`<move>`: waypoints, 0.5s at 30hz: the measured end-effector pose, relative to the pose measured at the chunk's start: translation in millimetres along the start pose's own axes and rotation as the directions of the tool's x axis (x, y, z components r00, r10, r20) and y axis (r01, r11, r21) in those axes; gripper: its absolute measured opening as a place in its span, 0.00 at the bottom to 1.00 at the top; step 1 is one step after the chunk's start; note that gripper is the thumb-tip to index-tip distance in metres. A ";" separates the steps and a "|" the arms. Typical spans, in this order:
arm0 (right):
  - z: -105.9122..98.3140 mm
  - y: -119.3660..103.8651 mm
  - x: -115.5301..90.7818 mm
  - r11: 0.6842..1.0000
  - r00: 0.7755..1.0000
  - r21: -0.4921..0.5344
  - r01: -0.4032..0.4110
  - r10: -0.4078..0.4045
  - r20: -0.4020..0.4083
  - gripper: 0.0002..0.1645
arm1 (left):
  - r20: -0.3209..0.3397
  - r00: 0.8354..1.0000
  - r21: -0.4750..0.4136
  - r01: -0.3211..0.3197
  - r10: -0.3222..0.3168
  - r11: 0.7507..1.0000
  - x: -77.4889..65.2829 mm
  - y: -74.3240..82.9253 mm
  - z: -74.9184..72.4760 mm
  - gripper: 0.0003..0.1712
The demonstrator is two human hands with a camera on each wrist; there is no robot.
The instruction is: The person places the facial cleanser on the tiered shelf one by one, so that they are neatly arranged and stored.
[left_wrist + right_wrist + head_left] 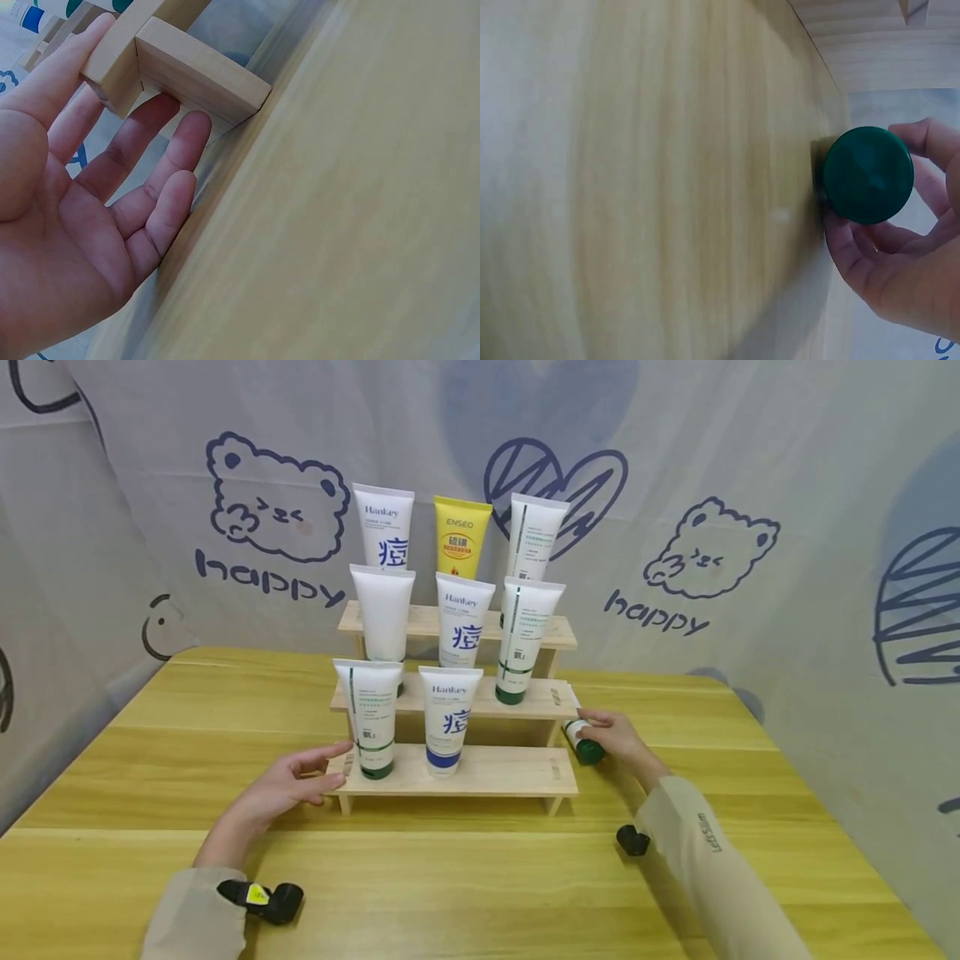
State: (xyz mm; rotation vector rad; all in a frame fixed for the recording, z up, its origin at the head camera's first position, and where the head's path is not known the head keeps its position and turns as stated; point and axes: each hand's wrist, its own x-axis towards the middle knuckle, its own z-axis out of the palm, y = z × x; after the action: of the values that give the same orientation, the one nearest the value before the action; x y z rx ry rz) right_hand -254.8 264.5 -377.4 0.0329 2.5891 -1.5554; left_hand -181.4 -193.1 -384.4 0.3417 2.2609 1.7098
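Observation:
A three-step wooden display stand (487, 774) carries several squeeze tubes. My left hand (288, 781) is at the left end of its lowest step; thumb and index finger pinch the board end (112, 82), while the other fingers curve loosely below it. To the right of the stand, my right hand (617, 737) grips a white tube with a green cap (588, 752), tilted low by the table. Its round cap (868, 175) faces the right wrist camera. On the lowest step stand a green-capped tube (375, 718) and a blue-capped Hankey tube (450, 718).
A white tube (382, 610), a Hankey tube (461, 618) and a green-capped tube (525, 639) stand on the middle step. The top step holds another Hankey tube (384, 527), a yellow tube (461, 535) and a white tube (536, 535). A printed cloth (465, 427) hangs behind the wooden table (450, 893).

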 end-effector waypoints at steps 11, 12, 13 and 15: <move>1.5 -5.3 -0.4 0.999 0.999 -0.024 -0.021 0.020 -0.047 0.27 | 0.010 1.000 -0.002 -0.006 0.006 1.000 0.2 0.1 -0.6 0.35; 1.8 -5.2 -0.5 1.000 0.998 -0.014 -0.023 0.022 -0.053 0.27 | 0.011 1.000 -0.001 -0.007 0.007 1.000 0.2 0.2 -0.6 0.35; 2.3 -4.8 -0.7 1.000 0.998 0.002 -0.024 0.025 -0.063 0.27 | 0.012 1.000 -0.002 -0.007 0.007 1.000 0.4 0.1 -0.7 0.35; 3.2 -4.3 -1.5 0.999 0.997 0.032 -0.024 0.027 -0.078 0.27 | 0.014 1.000 -0.006 -0.006 0.006 1.000 0.4 -0.1 -0.7 0.35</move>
State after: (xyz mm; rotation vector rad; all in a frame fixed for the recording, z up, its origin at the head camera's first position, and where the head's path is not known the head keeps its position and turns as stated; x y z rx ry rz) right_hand -253.4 259.8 -374.9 0.1318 2.6120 -1.6175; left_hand -182.0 -193.6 -384.3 0.3577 2.2471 1.7114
